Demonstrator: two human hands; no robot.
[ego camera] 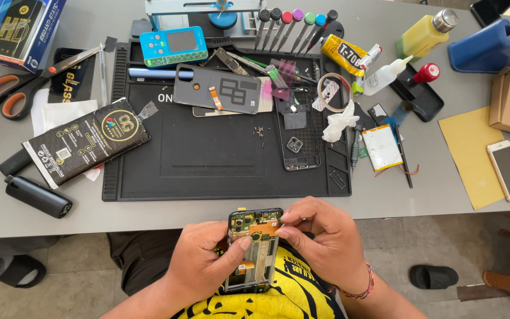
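Both hands hold the open phone (254,251): the left hand (205,260) has its grip clamped on the side, and the right hand (320,236) pinches the top, below the bench (385,204).

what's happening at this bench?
A person holds an opened phone, circuit side up, over their lap. The left hand grips its side; the right hand pinches at its top edge. On the black work mat lie a grey back cover, a phone frame and loose screws.
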